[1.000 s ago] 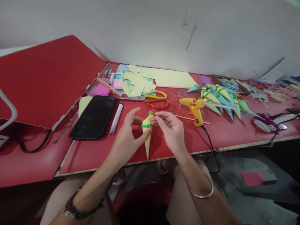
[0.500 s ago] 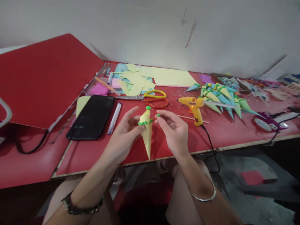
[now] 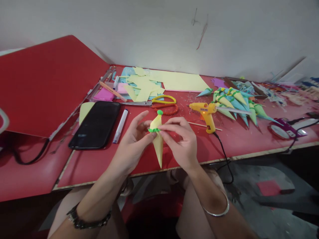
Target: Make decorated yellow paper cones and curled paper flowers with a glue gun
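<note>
My left hand point(image 3: 134, 142) holds a pale yellow paper cone point(image 3: 158, 146), its thumb just under a band of wavy green trim point(image 3: 154, 130). The cone's narrow tip points down toward me. A green pom-pom point(image 3: 160, 112) tops the cone's folded upper end. Against the cone's right side, my right hand point(image 3: 180, 139) is closed, thumb and fingers pinched at the right end of the trim. Its fingertips cover that end, so what lies between them is hidden.
A yellow glue gun point(image 3: 204, 113) with its orange light on lies to the right, its cord hanging over the edge. Behind it are several finished cones point(image 3: 233, 101). Scissors point(image 3: 159, 103), a marker point(image 3: 120, 126), a phone point(image 3: 96, 124) and paper scraps point(image 3: 143, 84) lie leftward.
My right hand has moved left to the cone, bringing the small green piece it pinched against the trim. My left hand keeps its hold, and the cone has shifted slightly.
</note>
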The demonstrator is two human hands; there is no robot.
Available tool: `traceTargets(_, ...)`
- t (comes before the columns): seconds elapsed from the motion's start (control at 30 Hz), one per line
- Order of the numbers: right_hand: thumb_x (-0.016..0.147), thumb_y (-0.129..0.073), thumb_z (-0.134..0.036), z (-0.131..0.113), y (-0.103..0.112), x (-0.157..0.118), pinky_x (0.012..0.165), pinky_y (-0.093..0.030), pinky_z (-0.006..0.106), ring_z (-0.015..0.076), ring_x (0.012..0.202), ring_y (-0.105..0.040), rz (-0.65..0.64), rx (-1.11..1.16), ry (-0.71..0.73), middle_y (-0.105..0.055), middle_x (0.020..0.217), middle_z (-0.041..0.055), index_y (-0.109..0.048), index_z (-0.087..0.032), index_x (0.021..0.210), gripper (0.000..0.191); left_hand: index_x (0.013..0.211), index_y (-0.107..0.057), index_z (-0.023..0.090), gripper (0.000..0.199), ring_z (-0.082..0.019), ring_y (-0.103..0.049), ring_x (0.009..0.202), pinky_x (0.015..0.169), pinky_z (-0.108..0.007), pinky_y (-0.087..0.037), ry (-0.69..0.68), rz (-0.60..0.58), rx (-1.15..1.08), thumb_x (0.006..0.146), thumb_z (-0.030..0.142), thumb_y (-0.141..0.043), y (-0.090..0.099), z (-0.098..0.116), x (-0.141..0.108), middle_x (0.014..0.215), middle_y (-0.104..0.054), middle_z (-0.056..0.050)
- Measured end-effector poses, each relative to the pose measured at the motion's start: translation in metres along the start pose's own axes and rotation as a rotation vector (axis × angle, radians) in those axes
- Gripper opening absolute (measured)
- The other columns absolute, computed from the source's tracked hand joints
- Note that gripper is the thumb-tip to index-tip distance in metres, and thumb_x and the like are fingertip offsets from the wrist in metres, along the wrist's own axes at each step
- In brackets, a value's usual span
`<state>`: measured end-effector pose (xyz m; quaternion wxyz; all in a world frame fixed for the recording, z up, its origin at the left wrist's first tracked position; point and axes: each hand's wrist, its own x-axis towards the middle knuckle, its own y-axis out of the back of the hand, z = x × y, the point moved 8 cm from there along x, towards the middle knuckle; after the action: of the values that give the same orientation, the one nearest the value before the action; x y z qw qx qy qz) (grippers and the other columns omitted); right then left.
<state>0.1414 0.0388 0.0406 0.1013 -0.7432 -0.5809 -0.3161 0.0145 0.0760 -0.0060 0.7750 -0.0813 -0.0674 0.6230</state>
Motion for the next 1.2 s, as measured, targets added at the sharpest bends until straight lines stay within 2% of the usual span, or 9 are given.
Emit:
traceTargets(0.3,0.077,-0.059,-0.02,0.007,-0.003,-0.001,0.083,-0.047,0.031,0.0157,0.092,-0.054,0.013,0.139,-0.085,-0.051,0.092,0.0022,-0.067,-0.025,0.081,0.01,0.121,-0.044,0.032,0.057,-0.016,-0.051,0.101,0.086,-0.027,-0.046,-0.137,-0.021,0.081,0.069,0.019,-0.064,-0.002,0.011,-0.002,0.099,-0.054,-0.001)
traceTargets(0.43,0.076,-0.061,-0.022,0.014,-0.005,-0.001,0.084,-0.049,0.03,0.0157,0.098,-0.053,0.025,0.314,-0.152,-0.05,0.096,0.0024,-0.063,-0.025,0.084,0.009,0.12,-0.044,0.033,0.056,-0.016,-0.051,0.099,0.08,-0.027,-0.049,-0.19,-0.054,0.117,0.069,0.02,-0.063,-0.005,0.017,-0.004,0.099,-0.054,-0.001)
traceTargets(0.53,0.073,-0.064,-0.024,0.02,-0.008,-0.002,0.083,-0.05,0.029,0.0152,0.099,-0.054,0.027,0.402,-0.213,-0.054,0.101,0.0022,-0.056,-0.027,0.097,0.025,0.12,-0.043,0.034,0.056,-0.018,-0.052,0.097,0.075,-0.027,-0.051,-0.236,-0.072,0.135,0.07,0.022,-0.064,-0.007,0.021,-0.005,0.098,-0.054,-0.002)
traceTargets(0.6,0.073,-0.064,-0.027,0.022,-0.012,-0.003,0.084,-0.051,0.029,0.0153,0.1,-0.056,-0.007,0.431,-0.249,-0.058,0.104,0.002,-0.055,-0.027,0.101,0.03,0.121,-0.042,0.034,0.056,-0.018,-0.052,0.096,0.074,-0.028,-0.051,-0.261,-0.081,0.145,0.07,0.022,-0.063,-0.008,0.024,-0.005,0.097,-0.054,-0.002)
traceTargets(0.77,0.073,-0.065,-0.027,0.025,-0.018,-0.007,0.081,-0.053,0.028,0.0145,0.093,-0.062,-0.064,0.522,-0.302,-0.065,0.099,-0.0017,-0.06,-0.028,0.098,0.026,0.12,-0.042,0.035,0.055,-0.018,-0.053,0.097,0.074,-0.026,-0.051,-0.299,-0.118,0.136,0.071,0.022,-0.063,-0.009,0.029,-0.006,0.098,-0.053,-0.001)
traceTargets(0.9,0.072,-0.067,-0.025,0.021,-0.016,-0.007,0.084,-0.052,0.031,0.0166,0.097,-0.061,-0.064,0.522,-0.253,-0.065,0.104,-0.0011,-0.061,-0.028,0.102,0.031,0.119,-0.043,0.033,0.051,-0.018,-0.051,0.101,0.078,-0.027,-0.05,-0.338,-0.129,0.178,0.072,0.02,-0.061,-0.009,0.034,-0.008,0.104,-0.051,-0.003)
traceTargets(1.0,0.072,-0.067,-0.022,0.013,-0.015,-0.006,0.09,-0.049,0.034,0.0179,0.103,-0.059,-0.095,0.524,-0.198,-0.063,0.109,-0.0007,-0.06,-0.03,0.106,0.035,0.123,-0.04,0.034,0.056,-0.019,-0.047,0.108,0.085,-0.028,-0.047,-0.407,-0.169,0.227,0.073,0.019,-0.059,-0.008,0.038,-0.011,0.112,-0.047,-0.003)
traceTargets(1.13,0.074,-0.064,-0.019,0.005,-0.017,-0.008,0.094,-0.047,0.037,0.0192,0.108,-0.055,-0.152,0.51,-0.184,-0.06,0.114,0.0009,-0.058,-0.029,0.109,0.037,0.133,-0.029,0.032,0.067,-0.023,-0.036,0.122,0.1,-0.036,-0.036,-0.425,-0.277,0.487,0.074,0.017,-0.057,-0.013,0.031,-0.015,0.129,-0.038,-0.006)
traceTargets(1.2,0.076,-0.063,-0.02,0.002,-0.018,-0.008,0.094,-0.047,0.037,0.0198,0.109,-0.054,-0.176,0.502,-0.165,-0.06,0.115,0.0017,-0.058,-0.029,0.11,0.036,0.131,-0.032,0.027,0.06,-0.024,-0.04,0.12,0.098,-0.037,-0.037,-0.425,-0.314,0.62,0.076,0.017,-0.054,-0.016,0.026,-0.016,0.129,-0.042,-0.008)
